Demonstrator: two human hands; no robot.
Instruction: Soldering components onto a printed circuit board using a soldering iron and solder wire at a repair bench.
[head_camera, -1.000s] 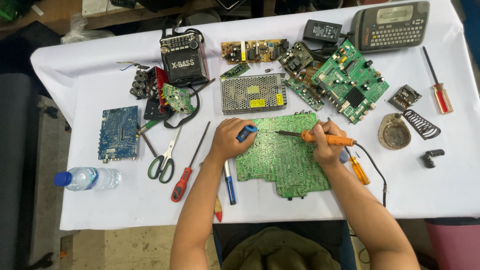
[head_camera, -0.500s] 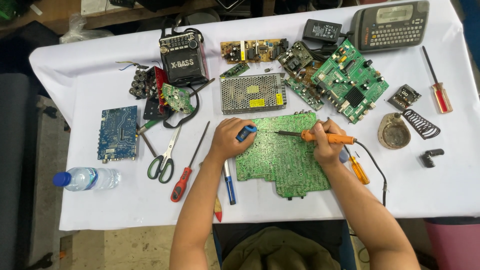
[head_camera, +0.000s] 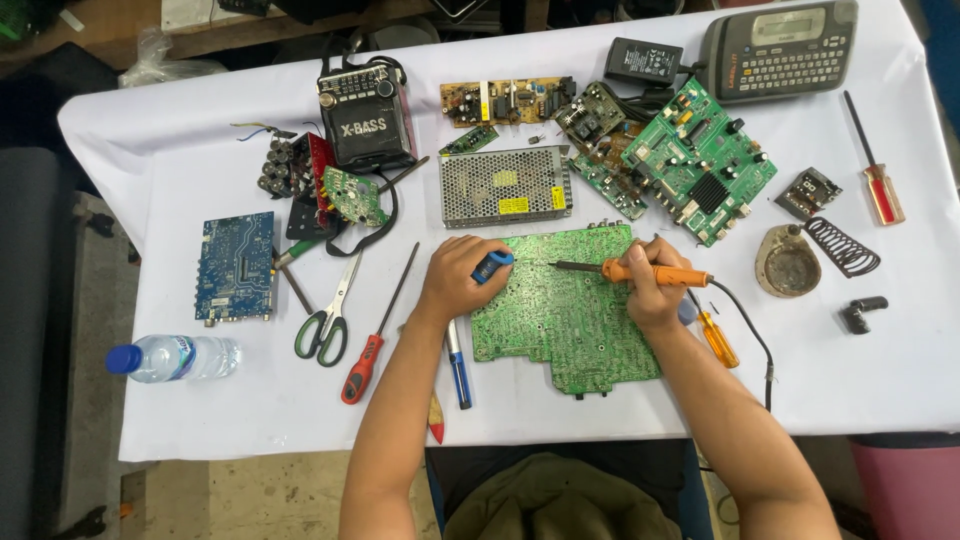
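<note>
- Holding a soldering iron (head_camera: 640, 272) by its orange grip, the right hand (head_camera: 655, 295) is closed around it, tip laid over the upper part of the large green circuit board (head_camera: 565, 320).
- Left hand (head_camera: 462, 278) curled shut on a blue-handled tool (head_camera: 492, 265), resting at the board's upper-left corner; the tool's working end is hidden under the fingers, so its kind cannot be told.
- Board lies flat on the white-covered worktop (head_camera: 880, 380), solder side up, directly in front of the person.
- Handling judgement: board looks thin, stiff and light, likely to slide on the cloth unless pinned; best held by its bare edges, since the solder face is prickly and fragile. Iron: hold on the grip only, the metal shaft is probably hot.
- Left of the board: blue pen-like tool (head_camera: 458, 355), red-handled screwdriver (head_camera: 372, 335), green-handled scissors (head_camera: 328, 318).
- Just above the board: perforated metal power supply (head_camera: 505, 186).
- Right of the board: orange screwdriver (head_camera: 715, 338), partly covered by the right wrist.
- Iron's cord (head_camera: 755, 345) runs off the worktop edge; its end is out of sight.
</note>
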